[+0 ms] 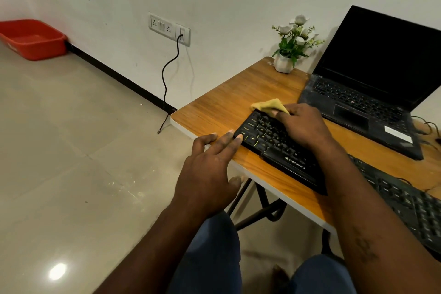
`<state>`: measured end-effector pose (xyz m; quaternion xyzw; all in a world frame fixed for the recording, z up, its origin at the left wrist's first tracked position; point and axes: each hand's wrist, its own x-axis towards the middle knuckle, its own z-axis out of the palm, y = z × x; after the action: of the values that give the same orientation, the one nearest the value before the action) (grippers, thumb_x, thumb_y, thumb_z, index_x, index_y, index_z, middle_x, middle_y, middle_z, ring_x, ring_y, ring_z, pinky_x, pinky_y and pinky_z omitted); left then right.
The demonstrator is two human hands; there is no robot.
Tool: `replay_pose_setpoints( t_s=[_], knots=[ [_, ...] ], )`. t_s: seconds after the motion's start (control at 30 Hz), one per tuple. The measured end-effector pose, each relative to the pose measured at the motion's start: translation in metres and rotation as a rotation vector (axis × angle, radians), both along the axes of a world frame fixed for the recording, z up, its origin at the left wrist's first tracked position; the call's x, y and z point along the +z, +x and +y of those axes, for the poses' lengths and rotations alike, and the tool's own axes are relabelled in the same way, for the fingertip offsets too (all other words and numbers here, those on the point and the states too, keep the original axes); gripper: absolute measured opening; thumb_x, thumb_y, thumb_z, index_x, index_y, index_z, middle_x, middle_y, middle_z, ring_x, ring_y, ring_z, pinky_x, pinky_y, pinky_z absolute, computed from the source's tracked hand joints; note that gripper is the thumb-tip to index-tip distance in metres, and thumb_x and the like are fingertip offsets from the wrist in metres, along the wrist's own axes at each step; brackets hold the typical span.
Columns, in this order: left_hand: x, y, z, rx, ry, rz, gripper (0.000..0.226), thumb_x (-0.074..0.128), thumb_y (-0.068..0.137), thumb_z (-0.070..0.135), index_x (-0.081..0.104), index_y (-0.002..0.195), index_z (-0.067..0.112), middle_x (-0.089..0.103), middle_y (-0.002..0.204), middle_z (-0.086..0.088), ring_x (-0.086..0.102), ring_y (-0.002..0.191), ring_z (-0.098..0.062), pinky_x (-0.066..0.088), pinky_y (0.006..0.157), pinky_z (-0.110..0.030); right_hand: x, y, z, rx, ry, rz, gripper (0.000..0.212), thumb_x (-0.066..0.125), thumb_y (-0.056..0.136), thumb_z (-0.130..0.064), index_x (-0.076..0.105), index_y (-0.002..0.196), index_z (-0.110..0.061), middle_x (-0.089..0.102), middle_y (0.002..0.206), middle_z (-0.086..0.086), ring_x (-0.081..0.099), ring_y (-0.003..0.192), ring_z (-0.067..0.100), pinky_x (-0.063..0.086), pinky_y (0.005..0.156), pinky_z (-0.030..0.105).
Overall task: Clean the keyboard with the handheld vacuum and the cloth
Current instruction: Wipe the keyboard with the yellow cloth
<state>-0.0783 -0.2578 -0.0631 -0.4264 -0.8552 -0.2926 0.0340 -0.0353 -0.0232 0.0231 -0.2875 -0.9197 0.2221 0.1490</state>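
Head view: wiping the Zebronics keyboard, lying along the near edge of the wooden table, with the yellow cloth bunched in the right hand; steadying its corner with straight fingers of the left hand. Likely risking snagged keycaps, or shoving it off that edge.

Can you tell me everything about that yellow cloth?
The yellow cloth looks soft and is bunched up. The right hand holds it and covers part of it, so only a crumpled corner pokes out past the fingers. It sits at the far left corner of the black keyboard, partly over the keys and the wooden table.
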Motion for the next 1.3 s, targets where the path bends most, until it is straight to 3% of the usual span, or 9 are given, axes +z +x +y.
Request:
replay_pose_setpoints(
  t_s=[0.23, 0.33, 0.43, 0.53, 0.67, 0.93, 1.03, 1.2, 1.3],
  knots=[
    [0.002, -0.01, -0.003, -0.038, 0.089, -0.171, 0.089, 0.066, 0.085, 0.018, 0.025, 0.161, 0.037, 0.035, 0.16, 0.015, 0.009, 0.144, -0.006, 0.042, 0.099, -0.028, -0.002, -0.004, -0.001, -0.008, 0.121, -0.027, 0.027, 0.057, 0.101, -0.042, 0.076, 0.114, -0.029, 0.072, 0.092, 0.001, 0.063, 0.08, 0.018, 0.051, 0.072, 0.036],
    [0.003, -0.01, -0.004, 0.0, 0.103, -0.224, 0.087, 0.068, 0.087, 0.022, 0.024, 0.16, 0.037, 0.037, 0.155, 0.006, 0.01, 0.146, -0.007, 0.045, 0.101, -0.035, -0.007, -0.022, -0.014, 0.065, 0.058, -0.01, 0.029, 0.059, 0.098, -0.046, 0.073, 0.122, -0.037, 0.075, 0.111, -0.004, 0.066, 0.098, 0.018, 0.056, 0.085, 0.04],
    [0.004, -0.011, -0.005, 0.01, 0.058, -0.15, 0.083, 0.066, 0.089, 0.028, 0.024, 0.161, 0.037, 0.033, 0.163, 0.014, 0.011, 0.146, -0.011, 0.045, 0.107, -0.045, -0.008, -0.023, -0.024, 0.135, 0.118, -0.028, 0.035, 0.057, 0.095, -0.048, 0.072, 0.124, -0.038, 0.072, 0.124, -0.009, 0.064, 0.111, 0.018, 0.054, 0.093, 0.047],
    [0.003, -0.014, -0.005, 0.035, 0.005, -0.098, 0.081, 0.064, 0.09, 0.034, 0.025, 0.162, 0.035, 0.026, 0.166, 0.017, 0.01, 0.147, -0.013, 0.042, 0.107, -0.044, -0.007, -0.011, -0.039, 0.231, 0.23, -0.089, 0.044, 0.051, 0.091, -0.05, 0.07, 0.129, -0.036, 0.064, 0.139, -0.013, 0.054, 0.129, 0.021, 0.046, 0.104, 0.056],
    [0.0, -0.017, -0.006, 0.047, 0.032, -0.095, 0.072, 0.066, 0.092, 0.038, 0.038, 0.157, 0.031, 0.032, 0.164, 0.015, 0.012, 0.147, -0.015, 0.042, 0.109, -0.045, -0.005, 0.008, -0.063, 0.355, 0.371, -0.186, 0.037, 0.053, 0.102, -0.038, 0.064, 0.137, -0.039, 0.052, 0.149, -0.014, 0.035, 0.14, 0.019, 0.031, 0.11, 0.051],
    [0.002, -0.016, -0.007, 0.045, 0.063, -0.079, 0.056, 0.069, 0.092, 0.039, 0.054, 0.145, 0.029, 0.044, 0.157, 0.013, 0.015, 0.147, -0.017, 0.042, 0.108, -0.047, -0.016, 0.048, -0.083, 0.496, 0.525, -0.146, 0.051, 0.041, 0.091, -0.047, 0.068, 0.133, -0.037, 0.054, 0.149, -0.004, 0.039, 0.14, 0.028, 0.038, 0.101, 0.055],
    [-0.001, -0.018, -0.008, 0.041, 0.063, -0.071, 0.053, 0.07, 0.091, 0.041, 0.059, 0.141, 0.027, 0.05, 0.152, 0.01, 0.017, 0.146, -0.019, 0.043, 0.109, -0.047, -0.021, 0.058, -0.078, 0.553, 0.563, -0.117, 0.049, 0.044, 0.092, -0.044, 0.066, 0.136, -0.037, 0.055, 0.149, 0.0, 0.042, 0.139, 0.031, 0.04, 0.097, 0.053],
    [-0.004, -0.03, -0.012, 0.005, 0.072, -0.063, 0.049, 0.072, 0.092, 0.033, 0.061, 0.14, 0.028, 0.052, 0.151, 0.01, 0.021, 0.145, -0.02, 0.035, 0.105, -0.035, -0.028, 0.056, -0.087, 0.564, 0.599, -0.102, 0.049, 0.046, 0.093, -0.042, 0.063, 0.139, -0.038, 0.053, 0.151, 0.001, 0.042, 0.139, 0.033, 0.042, 0.101, 0.055],
    [-0.007, -0.036, -0.015, -0.013, 0.11, -0.092, 0.048, 0.072, 0.093, 0.025, 0.062, 0.14, 0.03, 0.054, 0.149, 0.012, 0.025, 0.144, -0.02, 0.039, 0.107, -0.04, -0.029, 0.052, -0.092, 0.575, 0.601, -0.077, 0.045, 0.058, 0.093, -0.035, 0.065, 0.137, -0.036, 0.054, 0.15, 0.002, 0.042, 0.139, 0.034, 0.043, 0.102, 0.056]
  ],
)
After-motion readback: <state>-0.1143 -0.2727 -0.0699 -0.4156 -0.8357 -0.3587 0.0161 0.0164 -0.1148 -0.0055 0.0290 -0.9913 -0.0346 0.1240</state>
